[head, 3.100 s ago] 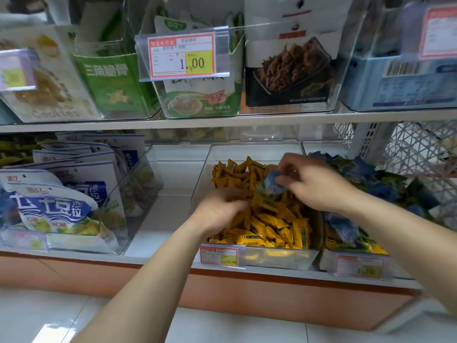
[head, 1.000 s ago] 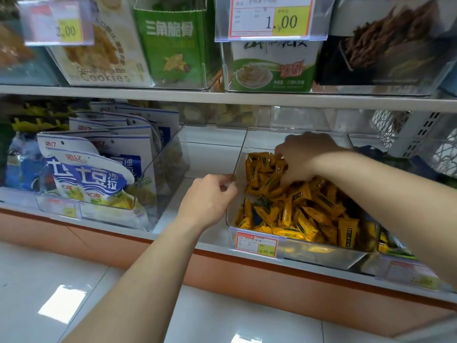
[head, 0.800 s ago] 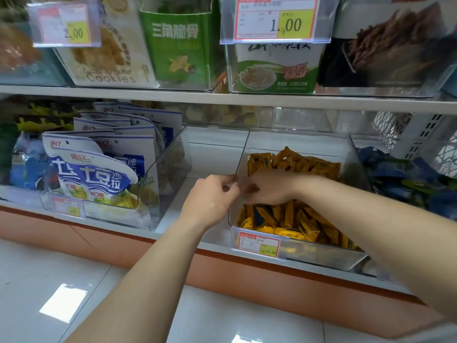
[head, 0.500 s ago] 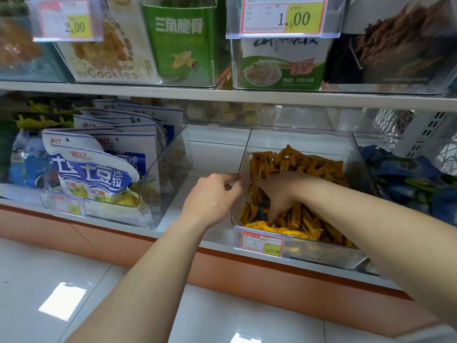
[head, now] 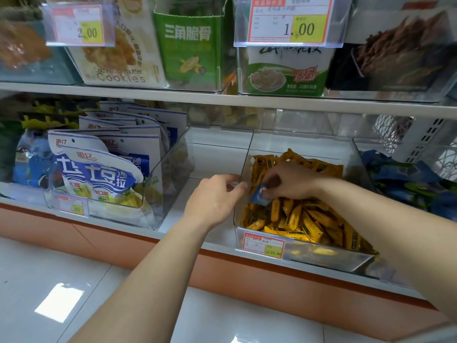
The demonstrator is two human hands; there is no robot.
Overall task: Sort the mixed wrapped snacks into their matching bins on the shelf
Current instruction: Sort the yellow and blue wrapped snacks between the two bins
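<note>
Head: right hand [head: 291,181] lifted blue snack [head: 258,195]; left hand [head: 212,199] grips bin [head: 309,147].

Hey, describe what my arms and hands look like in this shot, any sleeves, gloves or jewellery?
The left forearm and right forearm are bare all the way to the picture's edge, with no sleeve or cuff in view. The left hand and right hand wear no gloves. No watch, bracelet or ring shows on the sides facing the camera.
</note>
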